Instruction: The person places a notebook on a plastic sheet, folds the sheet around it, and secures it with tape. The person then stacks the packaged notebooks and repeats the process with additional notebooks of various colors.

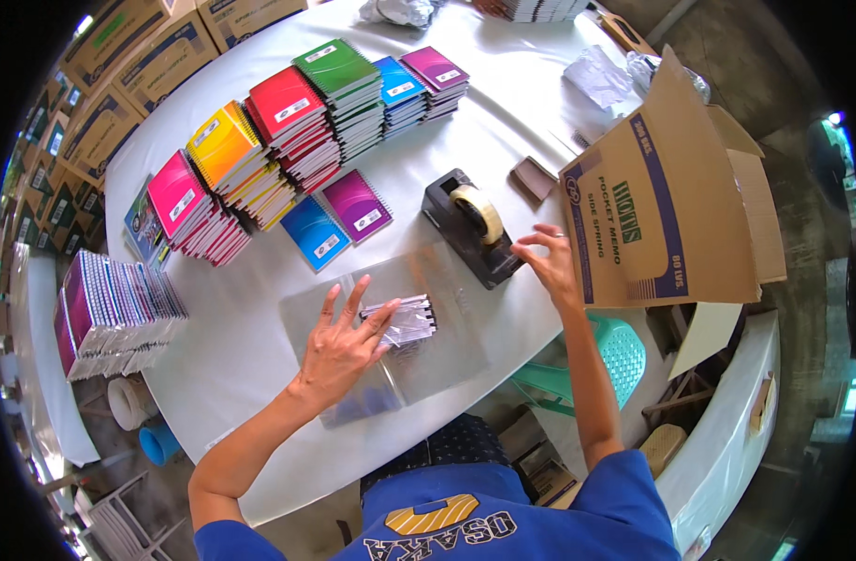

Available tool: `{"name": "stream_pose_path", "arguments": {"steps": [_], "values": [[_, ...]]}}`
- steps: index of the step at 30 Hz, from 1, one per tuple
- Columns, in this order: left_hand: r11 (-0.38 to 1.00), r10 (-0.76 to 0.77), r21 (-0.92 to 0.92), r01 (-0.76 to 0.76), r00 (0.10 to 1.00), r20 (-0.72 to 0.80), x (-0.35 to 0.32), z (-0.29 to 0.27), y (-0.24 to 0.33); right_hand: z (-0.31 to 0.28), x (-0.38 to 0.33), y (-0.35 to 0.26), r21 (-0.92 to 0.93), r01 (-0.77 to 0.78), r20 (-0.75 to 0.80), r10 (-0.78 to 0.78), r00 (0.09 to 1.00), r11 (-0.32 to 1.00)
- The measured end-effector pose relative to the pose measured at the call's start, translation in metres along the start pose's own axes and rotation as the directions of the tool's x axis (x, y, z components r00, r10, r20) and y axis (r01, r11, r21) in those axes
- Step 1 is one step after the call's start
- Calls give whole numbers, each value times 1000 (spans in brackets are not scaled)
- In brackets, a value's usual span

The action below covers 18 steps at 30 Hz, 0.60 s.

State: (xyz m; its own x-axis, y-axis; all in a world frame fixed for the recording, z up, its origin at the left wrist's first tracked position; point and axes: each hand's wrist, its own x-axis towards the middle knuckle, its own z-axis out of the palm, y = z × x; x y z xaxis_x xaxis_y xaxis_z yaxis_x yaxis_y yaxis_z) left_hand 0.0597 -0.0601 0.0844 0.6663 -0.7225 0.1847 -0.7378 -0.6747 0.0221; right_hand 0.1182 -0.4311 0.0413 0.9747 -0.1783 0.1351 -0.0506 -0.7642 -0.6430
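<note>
Pressing flat with spread fingers, the left hand (339,346) is holding down a small bundle of notebooks wrapped in clear plastic (405,321), which is lying on a transparent plastic sheet (437,355) on the white round counter (503,122). The right hand (550,262) is pinching narrow at the tape end of the black tape dispenser with a clear tape roll (470,224), just ahead of it. Beside this hand an open brown cardboard box (671,187) is standing. Beyond the left hand, stacks of colourful spiral notebooks (288,131) are lying.
</note>
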Motion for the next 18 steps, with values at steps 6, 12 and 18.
{"name": "stream_pose_path", "arguments": {"steps": [6,12,18], "values": [[1000,-6,29,5,999,35,-2,-3,-1,-7,17,14,392,-499,561,229,796,773],[999,-35,-33,35,999,-1,-5,1,1,17,-38,45,914,-377,385,-23,923,148],[999,-31,-28,31,1000,-3,-5,2,3,12,-57,21,-367,-187,-202,118,972,911]]}}
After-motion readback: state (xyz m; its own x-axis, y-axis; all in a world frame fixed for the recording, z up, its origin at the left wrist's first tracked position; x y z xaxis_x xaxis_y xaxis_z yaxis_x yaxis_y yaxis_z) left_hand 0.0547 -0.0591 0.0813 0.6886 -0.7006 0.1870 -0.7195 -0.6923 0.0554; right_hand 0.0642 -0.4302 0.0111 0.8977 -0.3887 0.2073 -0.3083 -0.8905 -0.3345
